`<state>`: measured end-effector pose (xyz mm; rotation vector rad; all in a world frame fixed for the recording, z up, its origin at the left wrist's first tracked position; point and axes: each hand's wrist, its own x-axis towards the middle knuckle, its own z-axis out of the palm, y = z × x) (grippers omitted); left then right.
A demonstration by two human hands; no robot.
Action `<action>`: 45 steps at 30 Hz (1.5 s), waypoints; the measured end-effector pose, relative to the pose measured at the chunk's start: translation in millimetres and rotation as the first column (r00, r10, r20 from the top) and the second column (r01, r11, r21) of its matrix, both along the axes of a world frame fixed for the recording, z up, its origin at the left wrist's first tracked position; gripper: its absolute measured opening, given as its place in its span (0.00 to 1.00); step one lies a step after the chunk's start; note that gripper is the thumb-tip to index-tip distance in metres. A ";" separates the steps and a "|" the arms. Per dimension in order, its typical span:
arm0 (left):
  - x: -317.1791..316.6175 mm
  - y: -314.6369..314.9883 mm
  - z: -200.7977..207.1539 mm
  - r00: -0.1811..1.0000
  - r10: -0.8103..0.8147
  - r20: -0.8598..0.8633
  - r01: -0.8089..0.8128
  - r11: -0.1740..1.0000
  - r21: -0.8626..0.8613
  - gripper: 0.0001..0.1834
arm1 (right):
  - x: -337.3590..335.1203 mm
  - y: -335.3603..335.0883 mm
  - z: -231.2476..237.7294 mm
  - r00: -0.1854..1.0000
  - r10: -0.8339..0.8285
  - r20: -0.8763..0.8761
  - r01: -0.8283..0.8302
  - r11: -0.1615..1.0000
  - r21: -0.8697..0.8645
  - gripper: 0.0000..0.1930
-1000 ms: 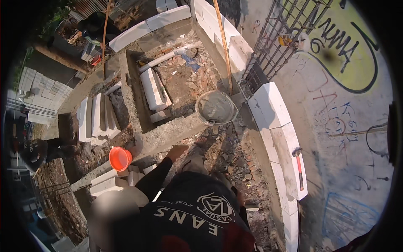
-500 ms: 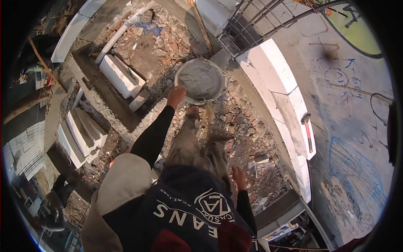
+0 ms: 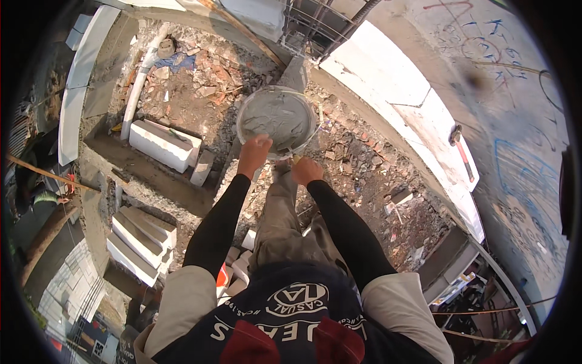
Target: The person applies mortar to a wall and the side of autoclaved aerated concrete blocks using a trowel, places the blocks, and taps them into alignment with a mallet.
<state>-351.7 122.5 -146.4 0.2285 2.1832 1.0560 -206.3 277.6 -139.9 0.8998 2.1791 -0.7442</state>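
Observation:
A round bucket (image 3: 241, 121) of wet grey mortar (image 3: 276, 118) stands on the rubble in front of me. At its near left rim is my left hand (image 3: 257, 148), fingers curled closed over the edge. My right hand (image 3: 307, 171) is closed round the yellowish handle of a trowel (image 3: 296, 159) at the near rim. The trowel's metal neck reaches over the rim; its blade is hidden, seemingly in the mortar.
White blocks lie in a trench (image 3: 162, 144) and in a stack (image 3: 139, 242) at left. A block wall (image 3: 400, 91) curves along the right, with a red-handled hammer (image 3: 462, 151) on it. A steel rebar cage (image 3: 315, 27) stands ahead. Broken brick rubble (image 3: 364, 164) surrounds the bucket.
My right hand has come up from beside my leg to the trowel handle at the bucket. My left hand stays at the rim. The view has shifted and turned slightly.

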 end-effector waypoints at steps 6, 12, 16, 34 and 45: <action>-50.0 64.0 10.0 0.984 -0.161 -0.081 0.161 0.987 -0.014 0.22 | 41.8 30.6 112.7 0.996 0.051 -0.071 -0.057 0.995 -0.087 0.21; -82.7 136.9 -34.1 0.674 -0.538 -0.507 0.579 0.810 -0.090 0.22 | 87.8 39.2 102.8 0.943 -0.315 -0.112 0.268 0.912 -0.310 0.28; -56.8 187.5 -45.0 0.479 -0.807 -0.346 0.712 0.587 -0.385 0.30 | 137.2 13.6 101.3 0.819 -0.563 -0.113 0.445 0.747 -0.494 0.33; -41.1 24.6 1.1 0.945 0.242 -0.220 -0.266 0.960 -0.088 0.39 | 377.6 5.3 180.8 -0.261 -0.965 0.013 0.752 -0.211 -0.624 0.27; -47.0 116.3 11.5 0.771 0.359 0.526 -0.350 0.929 -0.121 0.19 | 525.9 -36.9 168.6 -0.841 -0.527 0.121 0.269 -0.601 -0.753 0.19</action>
